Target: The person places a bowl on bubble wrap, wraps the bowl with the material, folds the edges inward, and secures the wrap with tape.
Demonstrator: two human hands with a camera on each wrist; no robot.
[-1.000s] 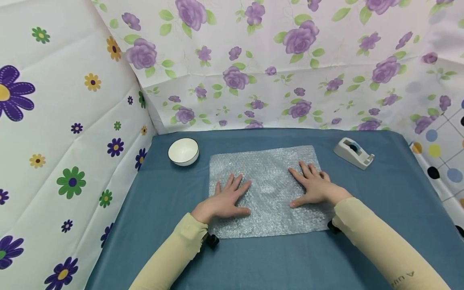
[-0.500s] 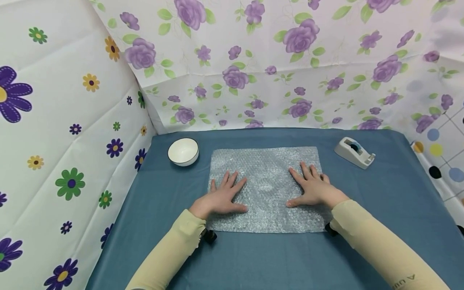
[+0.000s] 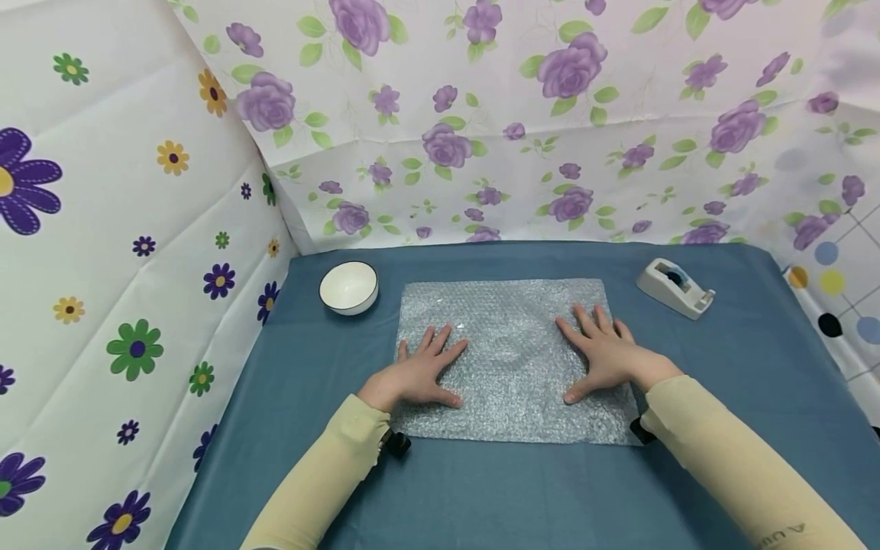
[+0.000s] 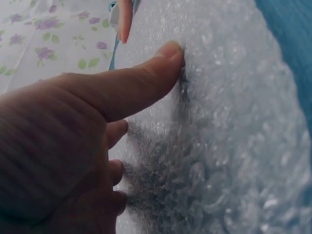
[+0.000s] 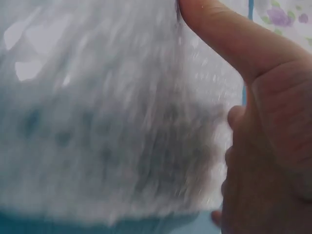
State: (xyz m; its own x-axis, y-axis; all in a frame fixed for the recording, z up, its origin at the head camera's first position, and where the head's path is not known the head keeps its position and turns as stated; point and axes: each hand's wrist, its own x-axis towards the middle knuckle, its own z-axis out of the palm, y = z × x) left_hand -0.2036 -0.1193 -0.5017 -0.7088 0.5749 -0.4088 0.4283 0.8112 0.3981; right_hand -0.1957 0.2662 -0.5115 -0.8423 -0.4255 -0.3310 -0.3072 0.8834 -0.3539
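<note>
A flat sheet of clear bubble wrap (image 3: 512, 359) lies on the blue cloth of the table. On its left part rests my left hand (image 3: 418, 374), fingers spread and fingertips touching the plastic. My right hand (image 3: 608, 357) lies with spread fingers on the right part of the sheet. In the left wrist view the left thumb (image 4: 146, 83) is straight over the bubble wrap (image 4: 234, 122), and the other fingertips touch it. The right wrist view, partly blurred, has the right thumb (image 5: 229, 34) and fingertips at the bubble wrap (image 5: 97, 122). Neither hand grips anything.
A white bowl with a dark rim (image 3: 348, 289) stands at the back left of the table. At the back right is a white tape dispenser (image 3: 675, 289). Flowered sheets (image 3: 447, 183) hang behind and to the left of the blue tablecloth (image 3: 522, 496).
The bubble wrap's front edge has shifted slightly away and straightened. My left hand has moved a little left. My right hand first slid slightly left, then moved right across the sheet.
</note>
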